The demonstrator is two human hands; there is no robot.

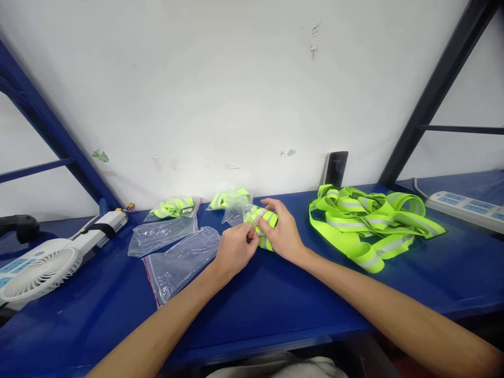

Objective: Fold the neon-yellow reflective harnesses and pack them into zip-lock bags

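Grip: L hand (237, 245) & R hand (285, 234) hold neon strap (266, 243) over blue tbl (283, 302) nr white wall (220, 105).

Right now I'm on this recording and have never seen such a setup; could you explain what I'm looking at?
There is no machine here: these are a person's bare hands, in one picture from a head-worn camera looking forward and down. The right hand grips a yellow-green striped bundle, partly covered by clear plastic. The left hand is curled closed against it; what its fingertips pinch is hidden. On the blue table, flat clear bags lie to the left, with two bagged bundles near the wall. To the right is a loose heap of striped strap. Farther out are a white fan on the left and a power strip on the right.
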